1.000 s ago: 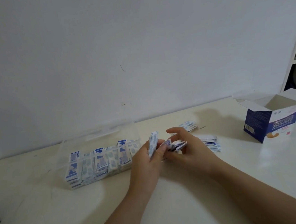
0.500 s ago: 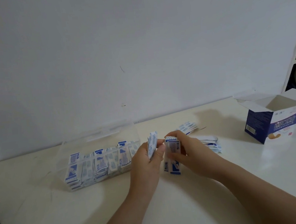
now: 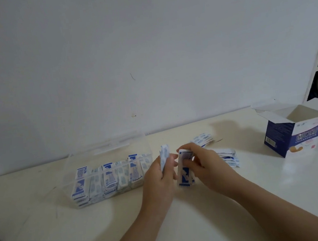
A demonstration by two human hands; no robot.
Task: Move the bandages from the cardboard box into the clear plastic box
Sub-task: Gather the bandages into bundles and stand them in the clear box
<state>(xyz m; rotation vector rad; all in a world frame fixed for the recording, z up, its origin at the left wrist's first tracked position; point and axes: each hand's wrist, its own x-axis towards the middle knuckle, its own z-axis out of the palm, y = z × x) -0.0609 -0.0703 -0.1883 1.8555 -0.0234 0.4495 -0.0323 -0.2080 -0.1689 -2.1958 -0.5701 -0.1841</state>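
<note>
Tipped the flat bundle of bandages (image 3: 184, 173) upright since a second ago, pinched between thumb and curled fingers of the right hand (image 3: 207, 166), lower end down at the table (image 3: 202, 217). Gripped a second stack (image 3: 164, 155) on edge in the left hand (image 3: 159, 180), fingers curled round it, just beside the first. Left more bandages (image 3: 228, 156) loose behind the right hand, with rows (image 3: 109, 175) standing in the clear plastic box (image 3: 107, 154), well apart from the open cardboard box (image 3: 280, 139).

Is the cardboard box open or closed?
Open: the cardboard box stands upright with its top flaps raised, its pale inside showing.
</note>
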